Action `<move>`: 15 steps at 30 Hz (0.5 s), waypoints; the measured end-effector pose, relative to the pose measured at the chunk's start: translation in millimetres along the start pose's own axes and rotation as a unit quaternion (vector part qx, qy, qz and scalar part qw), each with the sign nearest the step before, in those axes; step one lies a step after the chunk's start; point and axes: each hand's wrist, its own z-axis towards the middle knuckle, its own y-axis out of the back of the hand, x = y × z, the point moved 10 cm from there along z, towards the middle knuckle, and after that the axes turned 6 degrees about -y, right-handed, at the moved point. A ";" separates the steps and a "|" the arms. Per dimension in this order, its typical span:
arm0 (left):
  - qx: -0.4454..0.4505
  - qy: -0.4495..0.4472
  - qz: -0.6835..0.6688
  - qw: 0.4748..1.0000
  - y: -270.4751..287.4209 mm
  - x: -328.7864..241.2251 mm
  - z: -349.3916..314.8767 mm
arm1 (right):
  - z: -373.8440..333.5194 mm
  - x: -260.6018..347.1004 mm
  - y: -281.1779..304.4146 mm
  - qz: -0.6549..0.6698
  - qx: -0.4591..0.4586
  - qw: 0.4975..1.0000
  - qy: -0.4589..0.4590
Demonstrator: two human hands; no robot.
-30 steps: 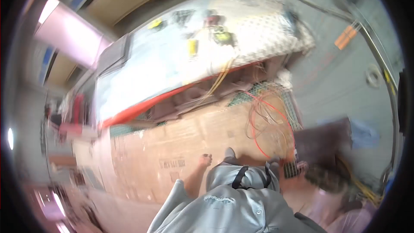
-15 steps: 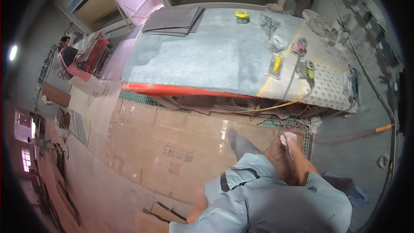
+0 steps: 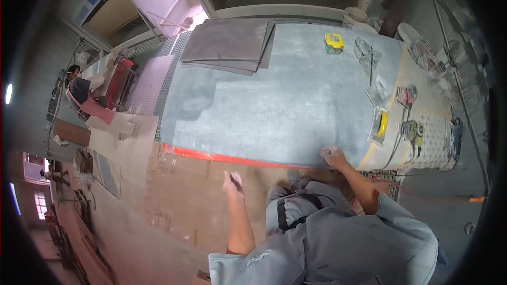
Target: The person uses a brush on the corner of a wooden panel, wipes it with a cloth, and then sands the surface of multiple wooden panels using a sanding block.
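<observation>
My left hand (image 3: 233, 183) hangs in the air just in front of the table's red near edge (image 3: 211, 156), its fingers curled in. Nothing shows in it. Over the near edge of the long table (image 3: 253, 111), toward the right, is my right hand (image 3: 331, 157), also closed, with nothing seen in it. I cannot tell whether it touches the greyish-blue top. Nearest to it on the right lies a yellow-handled tool (image 3: 379, 124), flat and pale at its base. Beyond that are a red power tool (image 3: 407, 95) and a green power tool (image 3: 413, 131) with a dark cord or hose.
Dark flat sheets (image 3: 227, 42) are stacked at the table's far left. A yellow-lidded tub (image 3: 334, 43) and crumpled plastic (image 3: 365, 55) lie far right. Cardboard (image 3: 185, 200) covers the floor before the table. Another person (image 3: 87, 92) works at the left.
My right hand has come up from low beside the table to its near edge. My left hand has swung forward into clear view. My view has shifted, and the table appears closer.
</observation>
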 end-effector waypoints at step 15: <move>0.083 0.125 0.011 0.989 -422.5 -73.1 381.1 | 1.5 18.3 -6.0 0.041 -0.170 0.968 -0.179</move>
